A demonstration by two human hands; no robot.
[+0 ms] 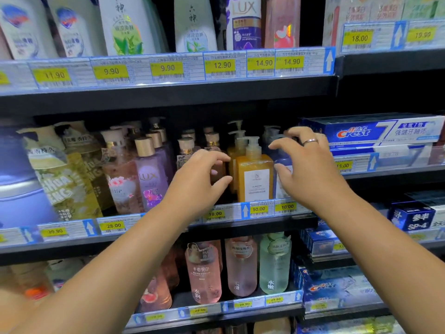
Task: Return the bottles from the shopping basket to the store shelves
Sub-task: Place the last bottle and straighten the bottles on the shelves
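An orange pump bottle [255,174] with a white label stands upright at the front of the middle shelf [240,224], with more orange bottles behind it. My left hand [199,177] hovers just left of it, fingers loosely curved, holding nothing. My right hand [305,165], with a ring on one finger, hovers just right of it in front of a blue-white bottle [283,169], fingers spread and curved. Neither hand touches the orange bottle. The shopping basket is out of view.
Purple and pink Lux bottles [150,179] and gold pouches [65,179] fill the middle shelf's left. Crest toothpaste boxes [375,133] sit at right. Pink and green bottles [240,266] stand on the shelf below, white bottles [192,25] above. Price tags line each shelf edge.
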